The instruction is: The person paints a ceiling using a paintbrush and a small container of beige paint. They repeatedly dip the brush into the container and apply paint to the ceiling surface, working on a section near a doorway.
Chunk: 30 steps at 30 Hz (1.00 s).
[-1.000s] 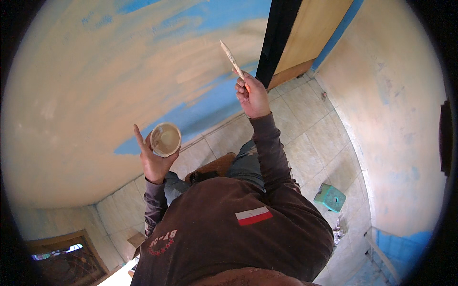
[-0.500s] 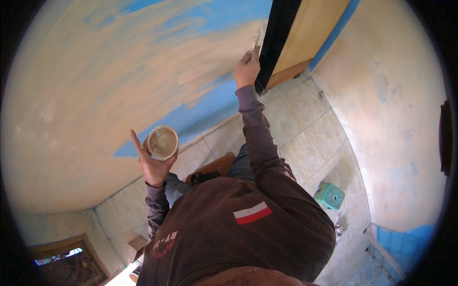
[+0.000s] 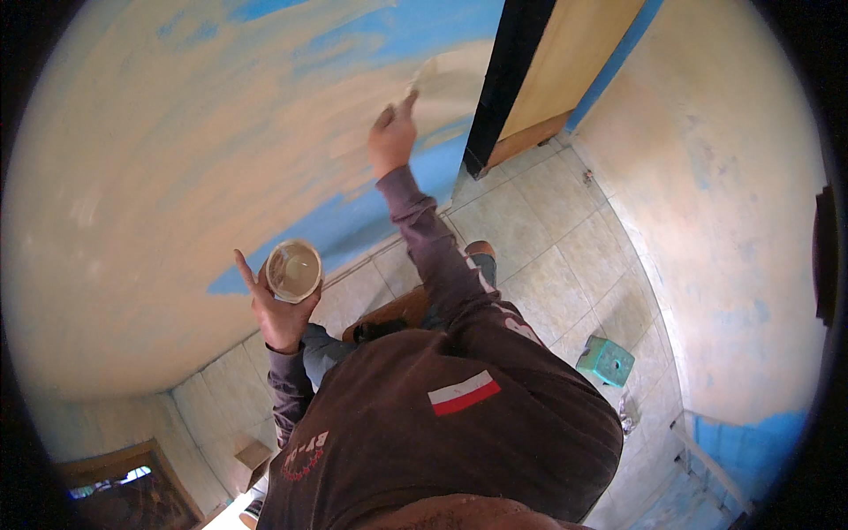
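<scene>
My left hand point(image 3: 281, 320) is wrapped round a small round tub point(image 3: 297, 270), its index finger sticking out past the rim. Pale cream paint lies inside, with smears on the inner wall. Ahead and to the right, my right hand point(image 3: 394, 143) grips a paintbrush point(image 3: 423, 76) whose end is coated in the same pale colour. The brush tip appears to touch the wall point(image 3: 203, 159), where cream streaks cover part of a blue surface. A broad blue band point(image 3: 353, 208) shows low on this wall, below my right wrist.
A black door edge or frame point(image 3: 503, 97) and a yellowish door panel point(image 3: 570, 62) stand right of the painted wall. A teal stool point(image 3: 609, 363) sits on the tiled floor point(image 3: 521, 212) at my right. Something brown point(image 3: 397, 309) is beneath my legs.
My right hand and the brush have swept left along the wall, away from the black frame. My left hand with the tub has shifted only slightly.
</scene>
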Available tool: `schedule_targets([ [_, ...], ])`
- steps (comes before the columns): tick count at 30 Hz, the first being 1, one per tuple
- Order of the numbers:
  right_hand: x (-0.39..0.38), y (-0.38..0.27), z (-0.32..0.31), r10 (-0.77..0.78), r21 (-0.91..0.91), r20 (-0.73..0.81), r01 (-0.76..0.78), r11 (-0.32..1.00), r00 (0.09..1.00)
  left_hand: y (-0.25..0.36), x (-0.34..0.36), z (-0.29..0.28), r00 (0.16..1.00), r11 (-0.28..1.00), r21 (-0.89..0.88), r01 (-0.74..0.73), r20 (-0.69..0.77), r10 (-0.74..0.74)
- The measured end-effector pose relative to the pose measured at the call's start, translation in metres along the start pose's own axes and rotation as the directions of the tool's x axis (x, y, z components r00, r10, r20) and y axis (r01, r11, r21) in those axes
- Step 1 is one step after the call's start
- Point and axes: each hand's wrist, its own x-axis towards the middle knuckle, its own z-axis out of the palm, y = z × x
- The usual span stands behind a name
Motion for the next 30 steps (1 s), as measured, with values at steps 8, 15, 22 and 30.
schedule_targets([
  [8, -0.056, -0.03, -0.018, 0.06, 0.204, 0.377, -0.146, 0.968, 0.924, 0.001, 0.001, 0.001, 1.0, 1.0, 0.01, -0.027, -0.009, 0.027],
  [15, -0.022, -0.045, -0.111, 0.233, 0.349, 0.629, -0.538, 0.767, 0.742, -0.002, -0.001, -0.001, 1.0, 1.0, 0.015, -0.006, -0.017, 0.006],
  [22, 0.104, 0.084, -0.119, 0.089, 0.086, 0.113, -0.099, 0.991, 0.99, -0.002, -0.003, 0.0, 1.0, 1.0, 0.02, -0.008, -0.002, 0.008],
  [30, 0.138, 0.057, -0.105, -0.043, -0.114, 0.031, 0.046, 0.992, 0.999, -0.008, -0.003, 0.003, 0.999, 0.999, 0.02, -0.037, -0.025, 0.038],
])
